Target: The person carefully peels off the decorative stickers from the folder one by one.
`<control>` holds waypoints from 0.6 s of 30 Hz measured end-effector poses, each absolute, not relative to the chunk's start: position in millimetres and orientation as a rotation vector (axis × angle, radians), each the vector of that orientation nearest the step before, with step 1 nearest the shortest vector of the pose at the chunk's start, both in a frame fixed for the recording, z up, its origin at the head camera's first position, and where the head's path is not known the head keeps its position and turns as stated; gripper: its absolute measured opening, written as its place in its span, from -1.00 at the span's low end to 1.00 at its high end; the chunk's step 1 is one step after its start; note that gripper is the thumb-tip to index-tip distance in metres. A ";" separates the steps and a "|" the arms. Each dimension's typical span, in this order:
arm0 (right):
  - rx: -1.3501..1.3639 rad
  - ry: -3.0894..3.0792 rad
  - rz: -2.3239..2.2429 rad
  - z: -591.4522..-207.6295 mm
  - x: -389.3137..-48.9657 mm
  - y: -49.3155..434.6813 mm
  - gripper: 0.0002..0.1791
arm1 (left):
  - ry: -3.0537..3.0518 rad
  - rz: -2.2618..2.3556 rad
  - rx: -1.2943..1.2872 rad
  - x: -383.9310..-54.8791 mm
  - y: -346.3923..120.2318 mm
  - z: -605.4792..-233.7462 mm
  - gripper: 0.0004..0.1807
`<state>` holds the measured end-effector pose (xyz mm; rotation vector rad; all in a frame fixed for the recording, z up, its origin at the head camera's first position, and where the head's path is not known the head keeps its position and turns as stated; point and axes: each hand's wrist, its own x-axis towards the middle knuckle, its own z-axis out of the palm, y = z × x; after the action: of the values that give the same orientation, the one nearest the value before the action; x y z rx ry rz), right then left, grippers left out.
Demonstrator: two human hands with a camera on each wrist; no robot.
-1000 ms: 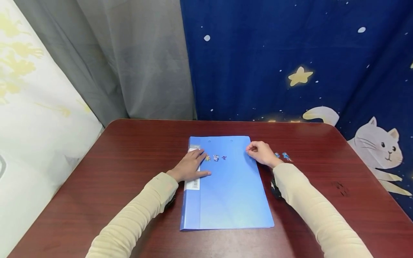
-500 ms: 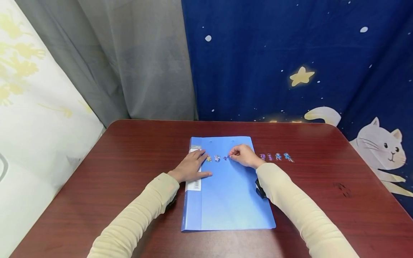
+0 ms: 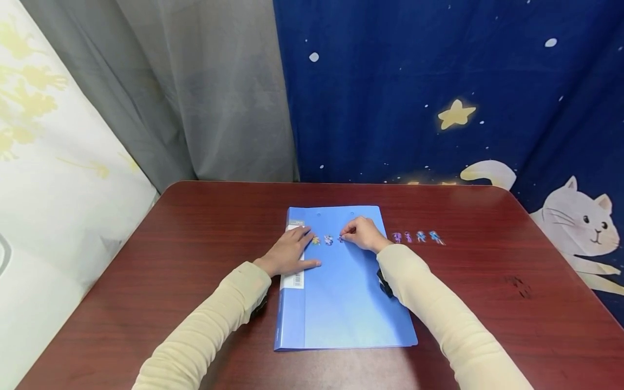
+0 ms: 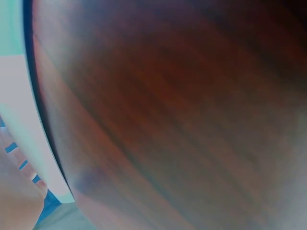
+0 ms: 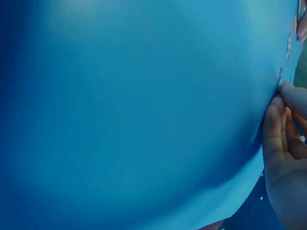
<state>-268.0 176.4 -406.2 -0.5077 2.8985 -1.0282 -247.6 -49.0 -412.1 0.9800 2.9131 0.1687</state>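
Note:
A blue ring-binder folder [image 3: 358,303] lies flat on the table. My left hand [image 3: 290,252] rests on its spine side with fingers spread. Beside those fingertips, a yellow cartoon sticker [image 3: 316,240] and a whitish one lie in a row on the cover. At the row's right end, the thumb and fingertips of my right hand [image 3: 364,234] pinch a small purple sticker [image 3: 340,239], partly covered by the fingers. In the right wrist view, the right thumb and fingers [image 5: 273,124] come together close to the blue cover.
To the folder's right, several purple and blue stickers [image 3: 421,236] lie in a line on the dark red wooden table [image 3: 219,211]. A dark mark [image 3: 518,286] shows on the tabletop further right. Curtains [image 3: 234,97] hang behind the table.
My right hand has moved left from the folder's right edge to the small purple sticker, uncovering two purple stickers on the table. My left hand has stayed in place.

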 end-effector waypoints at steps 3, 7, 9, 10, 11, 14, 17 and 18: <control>-0.533 2.928 -1.001 -407.2 -270.1 174.0 -0.93 | 2.903 0.169 0.991 -248.6 -49.4 -412.0 -0.11; -0.570 2.967 -0.912 -406.9 -272.5 170.5 -0.94 | 2.903 0.163 1.007 -250.4 -50.0 -412.5 -0.11; -0.583 2.980 -0.858 -405.2 -273.2 168.9 -0.94 | 2.904 0.148 1.009 -251.1 -50.3 -412.2 -0.12; -0.588 2.988 -0.828 -404.5 -273.5 168.2 -0.94 | 2.906 0.152 1.014 -251.6 -50.5 -412.4 -0.12; -0.589 2.995 -0.797 -403.9 -273.6 167.7 -0.93 | 2.907 0.156 1.021 -251.9 -50.5 -412.5 -0.12; -0.578 2.996 -0.734 -402.4 -273.0 165.9 -0.92 | 2.903 0.171 1.031 -251.7 -50.4 -412.4 -0.12; -0.568 2.993 -0.679 -402.5 -271.3 163.8 -0.91 | 2.899 0.183 1.028 -250.8 -50.4 -413.2 -0.12; -0.563 2.988 -0.667 -402.8 -270.6 162.9 -0.91 | 2.896 0.186 1.021 -250.4 -50.4 -413.7 -0.12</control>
<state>-270.6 162.9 -402.8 -0.5628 2.9883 -0.6671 -250.4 -50.4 -413.7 1.0209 2.8962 0.1864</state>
